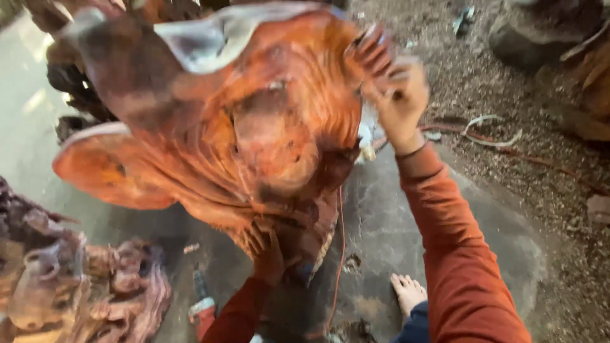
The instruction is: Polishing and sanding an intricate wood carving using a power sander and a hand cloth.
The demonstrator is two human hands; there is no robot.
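Large glossy orange-red carved wood root sculpture [229,127] fills centre, open ground right | left hand [267,257] flat against its lower edge | right hand [400,101] at upper right rim, grasp blurred, cannot tell.

We have one head view, looking steeply down, close above a carved root [241,133], floor [394,228] below, blurred.

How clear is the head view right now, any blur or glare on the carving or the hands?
Head view: motion blur smears the whole frame, worst on the right hand at the upper edge of the orange wood carving; the left hand, low on the carving, is dim and soft. A pale sheen sits on the carving's top rim. The floor is evenly lit, with no hard shadows.
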